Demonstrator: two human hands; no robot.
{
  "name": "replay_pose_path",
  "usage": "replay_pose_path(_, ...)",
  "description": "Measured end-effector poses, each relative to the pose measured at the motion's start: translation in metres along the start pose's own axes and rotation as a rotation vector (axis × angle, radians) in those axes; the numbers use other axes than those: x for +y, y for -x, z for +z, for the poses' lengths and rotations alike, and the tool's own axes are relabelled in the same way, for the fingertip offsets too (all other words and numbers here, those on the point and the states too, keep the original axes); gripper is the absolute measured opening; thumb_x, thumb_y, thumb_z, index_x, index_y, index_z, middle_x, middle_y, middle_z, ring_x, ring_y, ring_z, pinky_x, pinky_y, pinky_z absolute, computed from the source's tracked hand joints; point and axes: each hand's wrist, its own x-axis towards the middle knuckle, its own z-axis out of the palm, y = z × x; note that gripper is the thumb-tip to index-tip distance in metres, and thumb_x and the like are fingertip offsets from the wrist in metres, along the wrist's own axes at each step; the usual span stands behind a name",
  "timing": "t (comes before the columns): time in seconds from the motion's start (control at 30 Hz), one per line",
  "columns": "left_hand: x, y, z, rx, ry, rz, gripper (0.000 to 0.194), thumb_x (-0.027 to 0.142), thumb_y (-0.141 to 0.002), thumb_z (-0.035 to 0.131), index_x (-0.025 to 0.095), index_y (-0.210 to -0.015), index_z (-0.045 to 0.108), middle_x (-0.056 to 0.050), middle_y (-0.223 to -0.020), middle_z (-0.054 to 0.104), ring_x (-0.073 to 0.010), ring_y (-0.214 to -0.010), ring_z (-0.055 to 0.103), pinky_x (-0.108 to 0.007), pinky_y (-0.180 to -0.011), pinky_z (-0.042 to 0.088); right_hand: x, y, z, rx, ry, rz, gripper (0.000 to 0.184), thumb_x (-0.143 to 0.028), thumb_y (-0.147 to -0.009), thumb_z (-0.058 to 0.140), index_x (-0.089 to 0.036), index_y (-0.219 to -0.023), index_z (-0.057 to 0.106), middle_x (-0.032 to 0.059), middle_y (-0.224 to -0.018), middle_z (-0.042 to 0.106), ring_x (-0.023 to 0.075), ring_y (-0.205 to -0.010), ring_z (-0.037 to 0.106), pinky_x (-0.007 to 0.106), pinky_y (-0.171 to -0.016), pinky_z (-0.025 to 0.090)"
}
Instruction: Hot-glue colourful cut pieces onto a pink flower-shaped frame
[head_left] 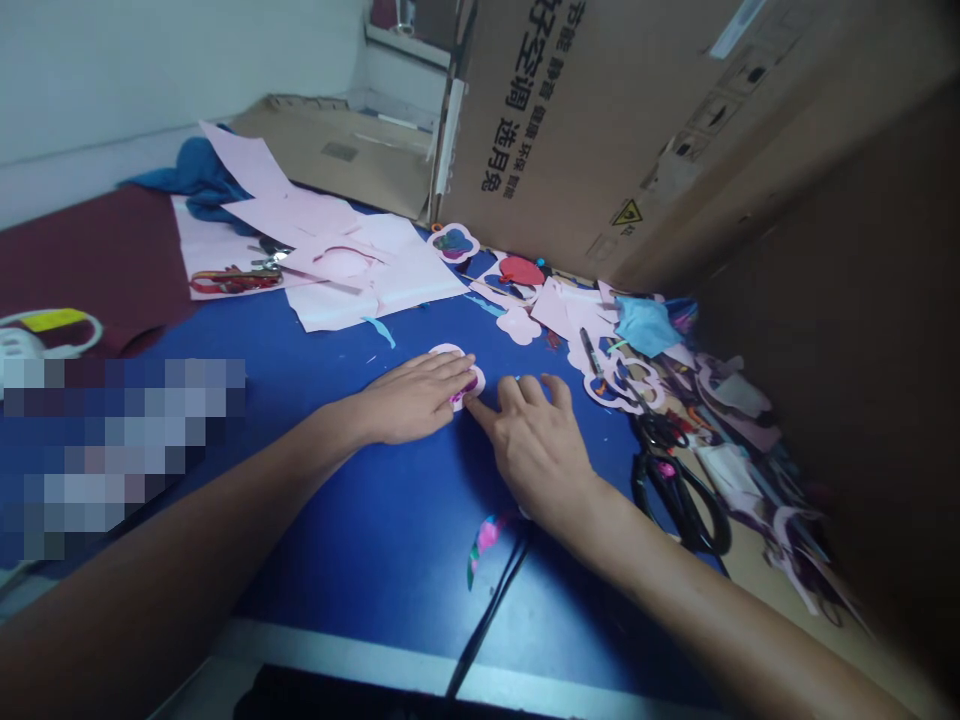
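My left hand [420, 395] lies flat, fingers stretched together over a small pink paper cut-out [480, 380] with a scalloped edge and a magenta patch in its middle. Most of the cut-out is hidden beneath the fingers. At its right edge, the outstretched thumb of my right hand [536, 440] touches or nearly touches it. The other fingers of that hand curl inward, and whatever they hold, if anything, is hidden. Below the right wrist lies a pink and green scrap [486, 540], beside a thin black cord [491, 610].
Large pink sheets [375, 270] with red-handled scissors [236, 280] lie at the back left of the blue table [360, 560]. Along the right are flower-shaped frames [622, 385], scraps and black-handled scissors [679, 500]. Big cardboard [570, 130] stands behind. A white power strip [45, 345] sits left.
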Motion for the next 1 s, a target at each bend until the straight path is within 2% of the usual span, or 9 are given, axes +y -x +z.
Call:
replay_pose_path(0.2, 0.001, 0.000, -0.001, -0.040, 0.014, -0.026, 0.063, 0.033, -0.112, 0.037, 0.018, -0.173, 0.040, -0.011, -0.185, 0.030, -0.0232, -0.173, 0.022, -0.044, -0.141, 0.015, 0.010, -0.012, 0.001, 0.002, 0.038, 0.036, 0.052, -0.016, -0.111, 0.039, -0.028, -0.153, 0.068, 0.0165, -0.120, 0.071, 0.0322, -0.111, 0.058, 0.052, -0.109, 0.034)
replay_pose_path(0.33, 0.003, 0.000, -0.004, -0.059, 0.005, -0.039, 0.063, 0.030, -0.110, 0.041, 0.017, -0.172, 0.041, -0.012, -0.184, 0.031, -0.0239, -0.173, 0.023, -0.044, -0.141, 0.015, 0.027, -0.016, -0.008, 0.018, 0.017, 0.130, 0.054, -0.016, -0.112, 0.038, -0.031, -0.154, 0.068, 0.0160, -0.123, 0.070, 0.0331, -0.113, 0.058, 0.050, -0.104, 0.035)
replay_pose_path(0.43, 0.004, 0.001, -0.005, -0.027, 0.018, -0.033, 0.065, 0.029, -0.108, 0.044, 0.018, -0.172, 0.041, -0.012, -0.184, 0.031, -0.0243, -0.172, 0.025, -0.044, -0.141, 0.019, 0.041, -0.005, -0.013, 0.135, -0.007, 0.202, 0.059, -0.011, -0.107, 0.044, -0.030, -0.161, 0.062, 0.0153, -0.122, 0.069, 0.0328, -0.112, 0.058, 0.048, -0.102, 0.034)
replay_pose_path(0.53, 0.006, 0.005, -0.008, 0.010, 0.049, -0.032, 0.065, 0.030, -0.109, 0.044, 0.023, -0.173, 0.039, -0.008, -0.185, 0.031, -0.0232, -0.172, 0.027, -0.044, -0.141, 0.020, 0.051, 0.017, -0.011, 0.212, -0.030, 0.249, 0.057, -0.010, -0.105, 0.048, -0.031, -0.154, 0.070, 0.0137, -0.118, 0.069, 0.0319, -0.109, 0.059, 0.047, -0.099, 0.036)
replay_pose_path(0.7, 0.001, 0.010, -0.015, 0.106, 0.142, -0.073, 0.059, 0.030, -0.111, 0.039, 0.023, -0.169, 0.049, -0.006, -0.182, 0.038, -0.0239, -0.170, 0.032, -0.048, -0.141, 0.023, 0.055, 0.051, -0.006, 0.322, -0.139, 0.326, 0.053, -0.012, -0.103, 0.051, -0.026, -0.148, 0.074, 0.0132, -0.112, 0.071, 0.0313, -0.105, 0.063, 0.044, -0.091, 0.044)
replay_pose_path(0.87, -0.018, 0.005, -0.016, 0.328, 0.246, -0.142, 0.056, 0.032, -0.109, 0.041, 0.022, -0.161, 0.061, -0.007, -0.173, 0.053, -0.0271, -0.164, 0.044, -0.052, -0.138, 0.032, 0.057, 0.054, 0.005, 0.553, -0.361, 0.391, 0.043, -0.017, -0.102, 0.055, -0.021, -0.137, 0.081, 0.0099, -0.098, 0.073, 0.0279, -0.092, 0.067, 0.039, -0.080, 0.049)
replay_pose_path(1.0, -0.025, 0.001, -0.015, 0.292, 0.273, -0.101, 0.053, 0.029, -0.108, 0.042, 0.022, -0.155, 0.066, -0.008, -0.168, 0.059, -0.0277, -0.162, 0.046, -0.053, -0.137, 0.034, 0.061, 0.049, 0.018, 0.704, -0.416, 0.434, 0.039, -0.016, -0.101, 0.057, -0.021, -0.128, 0.084, 0.0090, -0.097, 0.076, 0.0269, -0.089, 0.068, 0.039, -0.078, 0.049)
